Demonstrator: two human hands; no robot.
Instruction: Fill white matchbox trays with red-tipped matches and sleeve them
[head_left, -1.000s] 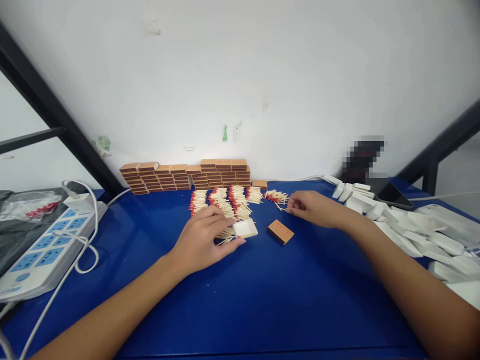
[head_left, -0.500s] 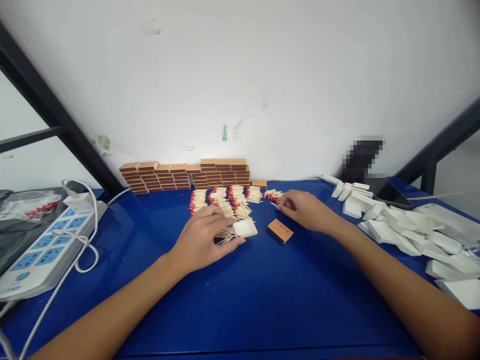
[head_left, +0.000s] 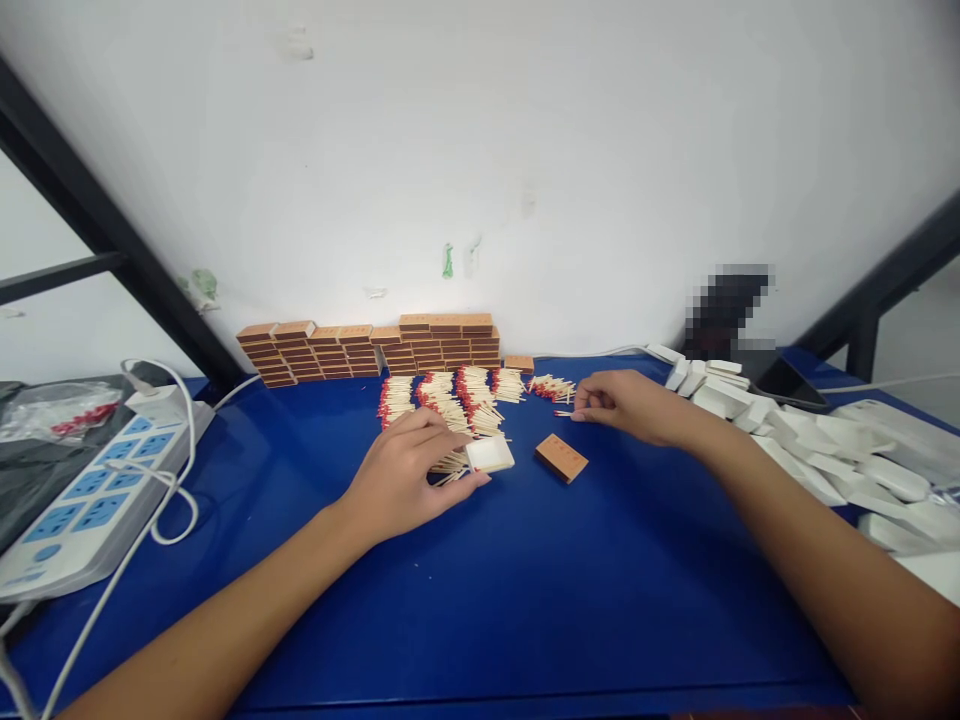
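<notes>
Between the thumb and fingers of my left hand (head_left: 411,462) is a small white matchbox tray (head_left: 491,453), tilted so its inside shows. Rows of red-headed matches (head_left: 444,400) lie just beyond that hand, and some show under its fingers. My right hand (head_left: 619,405) is closed in a pinch on a match (head_left: 564,413), its red head pointing left. A small heap of matches (head_left: 551,387) lies just behind that pinch. An orange-brown matchbox cover (head_left: 562,458) rests on the blue table (head_left: 495,600) between my hands.
Stacked matchboxes (head_left: 367,352) line the wall at the back. At right is a pile of white trays (head_left: 817,450), with a dark phone (head_left: 787,380) behind it. A power strip (head_left: 105,500) with white cables and a plastic bag (head_left: 60,412) lie at left.
My right hand has drawn slightly right and back, away from the small heap, with the match in its pinch now showing clearly. My left hand holds the tray in the same place.
</notes>
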